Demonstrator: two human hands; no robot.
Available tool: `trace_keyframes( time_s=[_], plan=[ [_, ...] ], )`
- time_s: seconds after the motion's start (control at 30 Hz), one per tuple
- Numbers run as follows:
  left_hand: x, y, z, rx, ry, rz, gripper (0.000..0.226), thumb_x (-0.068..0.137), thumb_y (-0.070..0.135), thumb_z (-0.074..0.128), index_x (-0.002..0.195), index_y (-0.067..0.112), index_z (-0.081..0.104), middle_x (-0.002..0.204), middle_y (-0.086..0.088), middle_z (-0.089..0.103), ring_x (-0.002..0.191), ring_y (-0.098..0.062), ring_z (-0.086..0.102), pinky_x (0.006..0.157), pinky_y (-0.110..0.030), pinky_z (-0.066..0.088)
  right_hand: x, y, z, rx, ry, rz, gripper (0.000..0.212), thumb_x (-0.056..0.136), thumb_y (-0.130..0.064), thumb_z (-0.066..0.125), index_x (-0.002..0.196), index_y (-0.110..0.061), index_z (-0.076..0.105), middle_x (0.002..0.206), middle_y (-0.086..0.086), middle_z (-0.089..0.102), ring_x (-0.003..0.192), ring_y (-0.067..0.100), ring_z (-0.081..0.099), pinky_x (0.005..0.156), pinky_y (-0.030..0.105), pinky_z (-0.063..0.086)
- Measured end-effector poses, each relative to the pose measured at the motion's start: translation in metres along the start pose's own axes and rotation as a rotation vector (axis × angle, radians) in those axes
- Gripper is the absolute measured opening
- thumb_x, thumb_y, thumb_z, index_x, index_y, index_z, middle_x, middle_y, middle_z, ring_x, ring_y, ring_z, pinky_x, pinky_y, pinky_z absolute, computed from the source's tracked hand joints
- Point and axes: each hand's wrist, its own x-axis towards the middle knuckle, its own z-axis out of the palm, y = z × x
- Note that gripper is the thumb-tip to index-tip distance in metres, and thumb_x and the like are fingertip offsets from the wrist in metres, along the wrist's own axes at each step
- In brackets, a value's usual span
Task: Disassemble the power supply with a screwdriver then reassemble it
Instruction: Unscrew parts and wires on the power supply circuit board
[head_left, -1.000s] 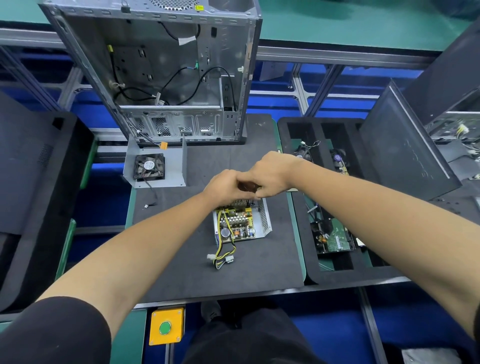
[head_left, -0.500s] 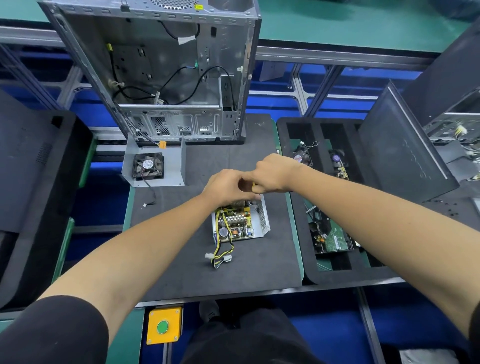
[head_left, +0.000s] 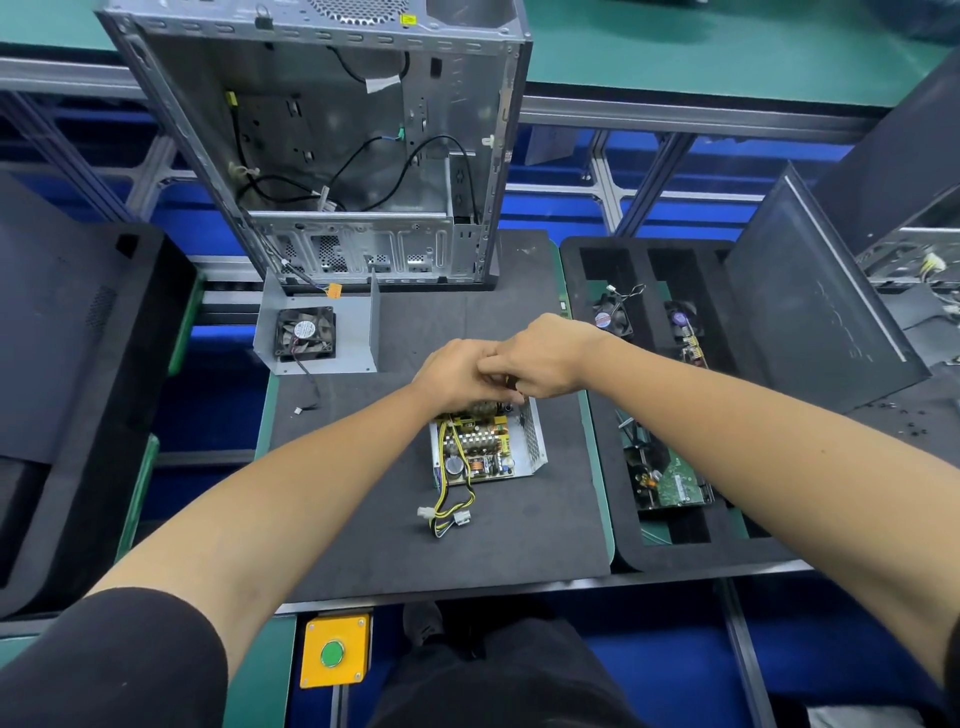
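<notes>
head view: black foam mat (head_left: 363, 545) over green bench (head_left: 727, 47), blue floor (head_left: 649, 654) beneath

Behind your black mat (head_left: 519, 540) stood an open computer case (head_left: 332, 156); right of it lay a foam tray (head_left: 623, 551); below it sat a yellow button box (head_left: 335, 652).

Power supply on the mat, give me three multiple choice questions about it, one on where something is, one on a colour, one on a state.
1. Where does the cover with the fan lie?
A. far left on the mat
B. inside the computer case
C. in the foam tray

2. What colour is the round button in the yellow box?
A. red
B. green
C. blue

3. What state is the power supply in?
A. closed
B. open, circuit board showing
C. mounted in the case

Key: 1 A, it sits before the computer case. 2 B, it plainly shows green. 3 B, its board and wires lie bare below the left hand and right hand.
</notes>
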Motion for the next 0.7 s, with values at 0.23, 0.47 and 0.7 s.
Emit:
trace_keyframes(
  time_s=[0.23,0.47,0.7],
  plan=[
    [-0.0002,0.0007,0.0002,0.010,-0.030,0.017,0.044,0.063,0.074,0.080,0.091,0.041,0.071,0.083,0.031,0.070,0.083,0.008,0.065,0.066,-0.027,0.050,-0.0022,0.0067,0.0001,-0.071,-0.030,0.077,0.017,0.097,-0.039,0.046,0.101,-0.024,0.052,0.071,0.004,0.061,0.051,0.025,0.041,0.048,0.030,0.023],
    [-0.0014,0.0045,0.0037,0.040,0.059,-0.003,0.040,0.057,0.077,0.080,0.082,0.050,0.065,0.073,0.034,0.065,0.076,0.012,0.060,0.055,-0.022,0.038,0.0049,0.0030,0.0014,-0.100,-0.035,0.135,0.042,0.096,-0.042,0.045,0.065,-0.019,0.029,0.076,0.009,0.066,0.047,0.022,0.035,0.047,0.029,0.022],
    [0.0047,-0.0027,0.0000,0.034,-0.064,0.018,0.040,0.069,0.069,0.080,0.095,0.038,0.075,0.079,0.009,0.072,0.080,-0.017,0.065,0.071,-0.043,0.054,-0.0013,0.0050,-0.0022,-0.086,-0.015,0.053,0.032,0.097,-0.048,0.046,0.119,-0.025,0.046,0.084,0.002,0.066,0.054,0.027,0.045,0.048,0.029,0.024]
  ],
)
